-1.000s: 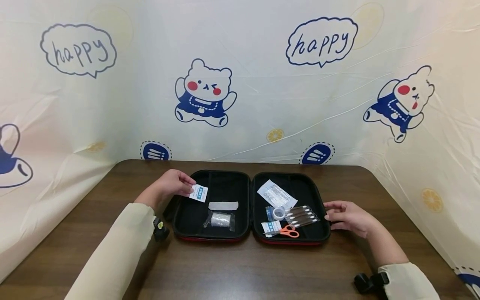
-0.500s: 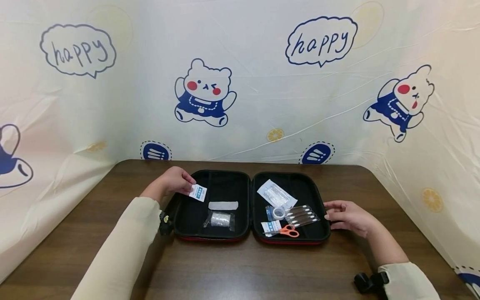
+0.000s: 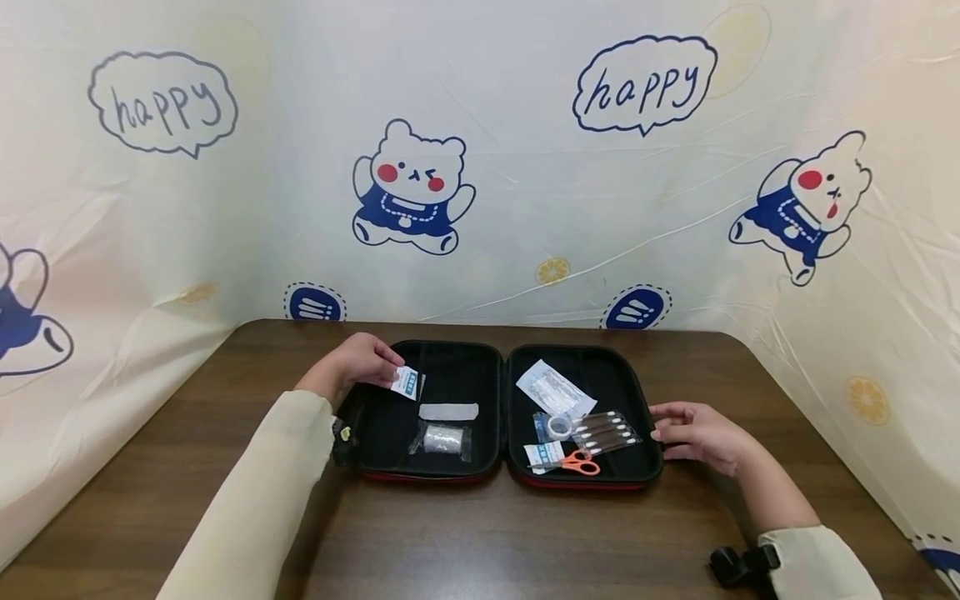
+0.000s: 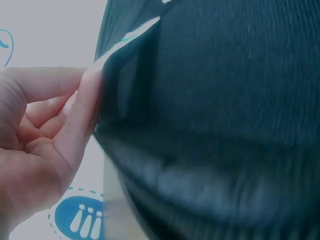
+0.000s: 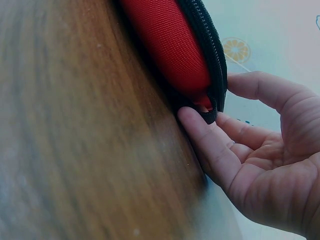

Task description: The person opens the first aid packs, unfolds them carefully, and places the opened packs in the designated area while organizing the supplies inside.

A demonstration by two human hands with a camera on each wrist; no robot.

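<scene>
My left hand (image 3: 365,360) pinches a small white-and-blue sachet (image 3: 406,382) over the left half of an open black-lined case (image 3: 465,375). In the left wrist view, thumb and fingertips hold the sachet (image 4: 131,40), seen nearly edge-on, close to the dark lining. Below it in that half lie a white strip (image 3: 448,412) and a wrapped bandage roll (image 3: 443,439). My right hand (image 3: 701,435) holds the outer right edge of the case. The right wrist view shows thumb and fingers at the red shell (image 5: 170,45), around its zipped edge by a small black loop (image 5: 210,116).
The right half holds a white paper packet (image 3: 556,389), a tape roll (image 3: 559,427), bagged cotton swabs (image 3: 606,432), another white-and-blue sachet (image 3: 543,454) and orange-handled scissors (image 3: 583,463). The case lies on a brown wooden table (image 3: 480,542) before a printed curtain (image 3: 510,192).
My left hand has shifted a little to the right with the sachet, which now stands more tilted. My right hand stays at the case edge.
</scene>
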